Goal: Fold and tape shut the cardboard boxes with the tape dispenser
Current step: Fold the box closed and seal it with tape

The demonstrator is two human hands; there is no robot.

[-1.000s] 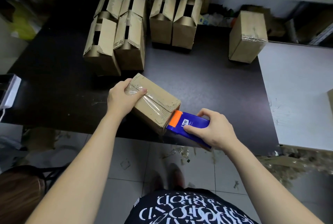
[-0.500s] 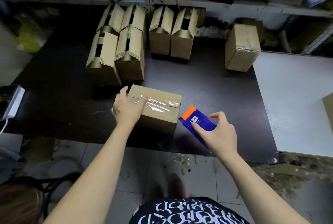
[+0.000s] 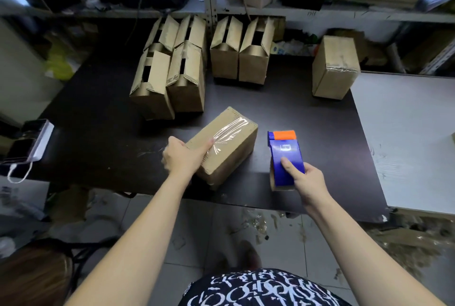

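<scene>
Left hand: arm extended, fingers clamped on taped box's near-left end, thumb along top. Box lies on black table, near edge. Right hand: fingers wrapped round blue dispenser, just right of box.

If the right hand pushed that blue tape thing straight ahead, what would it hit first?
Nothing close: the right hand aims the dispenser over bare table. Farther on it would likely meet the rightmost open box, or just miss it; hard to judge.
</scene>
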